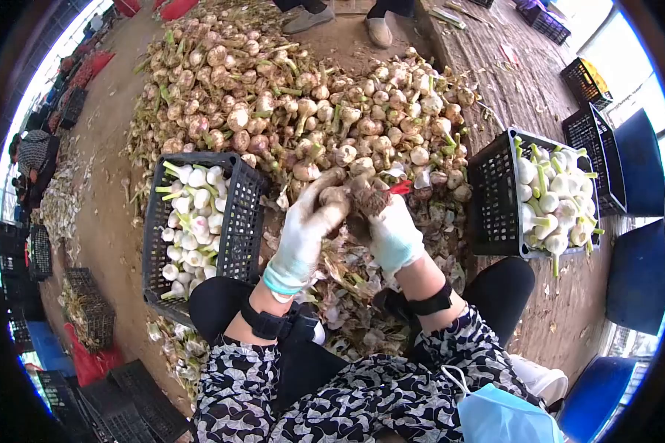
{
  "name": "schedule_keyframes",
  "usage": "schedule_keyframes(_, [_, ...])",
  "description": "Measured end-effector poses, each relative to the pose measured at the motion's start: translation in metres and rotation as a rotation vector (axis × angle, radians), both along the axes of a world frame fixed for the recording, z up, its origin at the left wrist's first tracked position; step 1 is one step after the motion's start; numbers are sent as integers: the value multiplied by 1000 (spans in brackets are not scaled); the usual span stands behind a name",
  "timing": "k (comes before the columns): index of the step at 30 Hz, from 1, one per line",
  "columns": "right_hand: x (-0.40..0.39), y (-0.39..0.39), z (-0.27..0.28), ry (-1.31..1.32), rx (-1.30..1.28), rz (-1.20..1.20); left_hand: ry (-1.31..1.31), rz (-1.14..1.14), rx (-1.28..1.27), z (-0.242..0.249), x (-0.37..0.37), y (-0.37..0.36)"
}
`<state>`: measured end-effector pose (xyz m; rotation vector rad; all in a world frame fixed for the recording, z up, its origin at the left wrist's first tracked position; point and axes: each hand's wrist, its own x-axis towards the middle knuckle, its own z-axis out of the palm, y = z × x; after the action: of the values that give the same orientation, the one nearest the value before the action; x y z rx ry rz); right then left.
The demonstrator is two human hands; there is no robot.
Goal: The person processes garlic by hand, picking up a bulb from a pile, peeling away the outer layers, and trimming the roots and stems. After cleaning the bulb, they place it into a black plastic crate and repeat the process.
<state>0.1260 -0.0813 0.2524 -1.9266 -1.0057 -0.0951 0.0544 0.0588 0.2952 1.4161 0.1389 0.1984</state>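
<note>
Both hands wear white gloves with dirt-stained fingers and meet over the near edge of a heap of garlic (pixel 236 118). My left hand (pixel 308 225) is closed, its thumb and fingers curled around a soil-browned garlic bulb (pixel 335 196). Right beside it, my right hand (pixel 393 232) is closed as well, with a brown, rooty clump (pixel 369 198) at its fingertips. A small red piece (pixel 400 187) sticks out by those fingers; I cannot tell what it belongs to. Loose skins and peelings (pixel 355 288) lie below the hands.
A black crate (pixel 245 214) of cleaned white garlic stands left, another crate (pixel 493 196) of it right. A person's shoes (pixel 380 32) show beyond the heap. Blue barrels (pixel 638 273) line the right side. At far left, another person (pixel 35 159) sits near stacked crates.
</note>
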Motion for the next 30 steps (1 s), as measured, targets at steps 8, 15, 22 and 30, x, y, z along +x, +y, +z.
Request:
schedule_keyframes(8, [10,10,7,717,317,-21,-225,107,571,-1,-5,4])
schedule_keyframes(15, [1,0,36,1183,496,78,-222,141,424,-3,-4,7])
schedule_keyframes(22, [3,-4,18,1086,578,182,-377,176,674,-1,-4,0])
schedule_keyframes(30, [3,-4,30,1080,608,156,-212,210,249,3,5,-7])
